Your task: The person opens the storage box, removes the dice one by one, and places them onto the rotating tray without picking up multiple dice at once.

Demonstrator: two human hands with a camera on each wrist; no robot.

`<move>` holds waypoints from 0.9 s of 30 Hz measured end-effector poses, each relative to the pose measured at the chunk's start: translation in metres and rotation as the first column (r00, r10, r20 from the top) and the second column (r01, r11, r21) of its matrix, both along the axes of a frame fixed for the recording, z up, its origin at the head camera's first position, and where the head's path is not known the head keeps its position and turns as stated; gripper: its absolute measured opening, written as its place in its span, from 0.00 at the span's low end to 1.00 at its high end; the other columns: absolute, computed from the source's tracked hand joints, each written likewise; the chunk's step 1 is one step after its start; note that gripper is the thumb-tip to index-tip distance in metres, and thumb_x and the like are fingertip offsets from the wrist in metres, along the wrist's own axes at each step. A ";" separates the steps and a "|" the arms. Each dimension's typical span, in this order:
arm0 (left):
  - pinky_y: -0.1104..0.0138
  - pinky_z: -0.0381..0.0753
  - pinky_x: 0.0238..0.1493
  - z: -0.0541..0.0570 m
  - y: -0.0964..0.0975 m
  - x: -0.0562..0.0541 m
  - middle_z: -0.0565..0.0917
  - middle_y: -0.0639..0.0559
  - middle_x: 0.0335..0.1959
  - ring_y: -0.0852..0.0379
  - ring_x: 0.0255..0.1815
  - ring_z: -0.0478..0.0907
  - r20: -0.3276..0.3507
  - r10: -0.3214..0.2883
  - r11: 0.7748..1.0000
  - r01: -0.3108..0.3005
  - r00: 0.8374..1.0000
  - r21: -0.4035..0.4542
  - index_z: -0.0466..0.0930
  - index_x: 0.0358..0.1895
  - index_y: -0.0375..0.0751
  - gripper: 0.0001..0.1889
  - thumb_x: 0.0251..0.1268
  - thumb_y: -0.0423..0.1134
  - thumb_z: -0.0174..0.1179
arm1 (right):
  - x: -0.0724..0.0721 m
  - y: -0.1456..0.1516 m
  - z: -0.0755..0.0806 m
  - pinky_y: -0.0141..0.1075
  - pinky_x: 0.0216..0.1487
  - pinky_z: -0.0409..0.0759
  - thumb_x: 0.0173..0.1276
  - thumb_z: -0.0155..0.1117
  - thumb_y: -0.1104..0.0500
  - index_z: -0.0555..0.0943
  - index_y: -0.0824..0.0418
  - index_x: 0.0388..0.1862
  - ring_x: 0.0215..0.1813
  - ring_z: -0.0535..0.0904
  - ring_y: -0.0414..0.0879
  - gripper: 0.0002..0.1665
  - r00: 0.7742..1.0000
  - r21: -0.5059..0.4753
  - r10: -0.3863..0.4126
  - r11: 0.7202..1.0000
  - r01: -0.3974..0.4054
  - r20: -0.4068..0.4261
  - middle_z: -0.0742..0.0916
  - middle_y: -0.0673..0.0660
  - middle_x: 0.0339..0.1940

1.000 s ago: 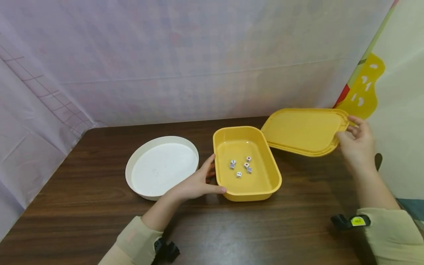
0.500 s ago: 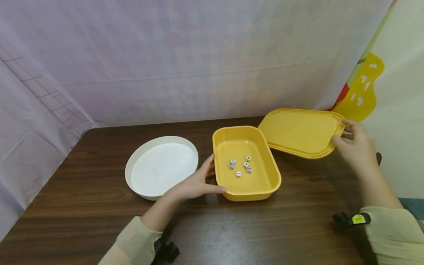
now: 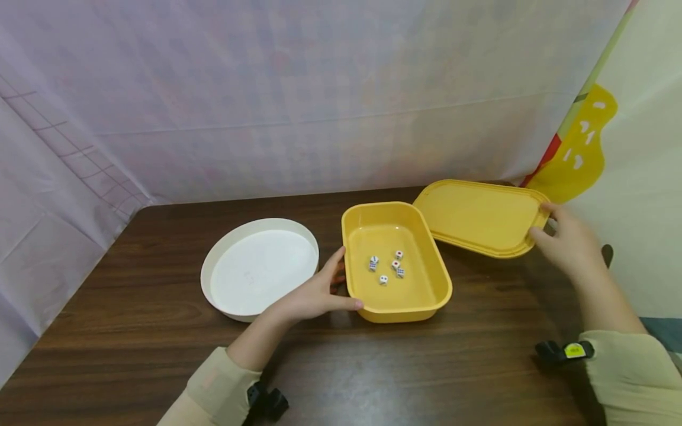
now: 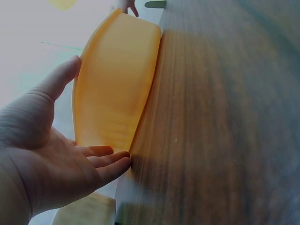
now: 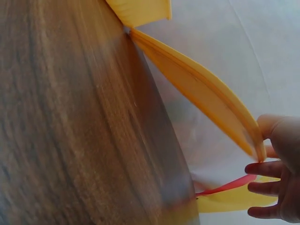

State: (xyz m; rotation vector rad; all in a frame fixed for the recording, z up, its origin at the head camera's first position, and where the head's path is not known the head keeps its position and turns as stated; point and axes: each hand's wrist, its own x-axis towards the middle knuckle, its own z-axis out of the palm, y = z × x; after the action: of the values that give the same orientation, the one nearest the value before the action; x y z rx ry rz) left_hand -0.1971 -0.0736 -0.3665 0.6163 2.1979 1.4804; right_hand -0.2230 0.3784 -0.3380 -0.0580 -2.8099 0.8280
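A yellow rectangular box point(image 3: 396, 236) stands uncovered on the table, with several white dice point(image 3: 395, 264) grouped on its floor. My left hand point(image 3: 314, 294) rests against the box's left side, its thumb at the near left corner of the rim and its fingers straight along the wall point(image 4: 117, 79). To the right, my right hand point(image 3: 570, 239) pinches the right end of the yellow lid point(image 3: 482, 216) between thumb and fingers. The lid slants: its held end is raised, and its far end comes down at the table beside the box point(image 5: 140, 11).
A round white tray point(image 3: 263, 272) stands left of the box, close to the left forearm. The dark wooden table point(image 3: 373, 373) ends at a pale curtain point(image 3: 266, 118) behind. A patterned cloth with a yellow shape point(image 3: 578, 148) hangs at the right.
My right hand has brought the lid slightly left and lower, its raised end sinking toward the table. The left hand, box, dice and white tray have stayed in place.
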 end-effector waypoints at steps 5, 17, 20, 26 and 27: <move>0.52 0.60 0.65 0.000 0.000 0.000 0.46 0.41 0.76 0.44 0.71 0.57 0.003 -0.002 1.000 0.002 1.000 0.002 0.32 0.77 0.46 0.57 0.56 0.41 0.69 | -0.004 0.005 -0.005 0.69 0.54 0.58 0.72 0.51 0.51 0.51 0.79 0.70 0.59 0.60 0.78 0.42 0.998 0.036 0.046 0.998 -0.048 0.053 0.63 0.83 0.63; 0.52 0.60 0.66 0.000 0.000 0.001 0.46 0.42 0.76 0.46 0.71 0.57 0.002 -0.004 1.000 0.004 1.000 0.011 0.32 0.77 0.45 0.57 0.56 0.40 0.69 | -0.008 0.013 -0.020 0.67 0.62 0.50 0.74 0.50 0.56 0.45 0.85 0.68 0.64 0.52 0.81 0.42 0.976 0.027 0.169 0.984 -0.174 0.136 0.57 0.87 0.63; 0.53 0.60 0.66 0.001 0.000 0.002 0.45 0.43 0.76 0.46 0.71 0.57 0.000 -0.004 1.000 0.004 1.000 0.012 0.32 0.77 0.46 0.57 0.56 0.40 0.69 | -0.009 0.015 -0.023 0.67 0.63 0.48 0.74 0.49 0.57 0.42 0.86 0.68 0.64 0.50 0.81 0.42 0.963 0.019 0.192 0.980 -0.198 0.187 0.55 0.88 0.63; 0.52 0.61 0.65 -0.001 0.001 0.001 0.44 0.43 0.77 0.46 0.72 0.56 -0.002 -0.013 1.000 0.013 1.000 0.022 0.31 0.77 0.46 0.56 0.57 0.39 0.69 | -0.012 0.020 -0.032 0.67 0.62 0.49 0.73 0.49 0.59 0.42 0.89 0.66 0.64 0.49 0.82 0.42 0.939 0.048 0.221 0.969 -0.241 0.264 0.55 0.90 0.62; 0.52 0.61 0.65 -0.001 0.001 0.001 0.44 0.43 0.77 0.46 0.72 0.56 -0.002 -0.013 1.000 0.013 1.000 0.022 0.31 0.77 0.46 0.56 0.57 0.39 0.69 | -0.012 0.021 -0.033 0.67 0.62 0.49 0.73 0.49 0.59 0.42 0.90 0.66 0.64 0.49 0.82 0.42 0.936 0.057 0.223 0.967 -0.247 0.274 0.54 0.90 0.62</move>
State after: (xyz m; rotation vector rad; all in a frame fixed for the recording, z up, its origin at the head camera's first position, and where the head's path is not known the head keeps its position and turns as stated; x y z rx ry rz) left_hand -0.1959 -0.0726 -0.3673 0.6377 2.1779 1.4998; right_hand -0.2350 0.3997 -0.3715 0.2011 -3.1504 0.7928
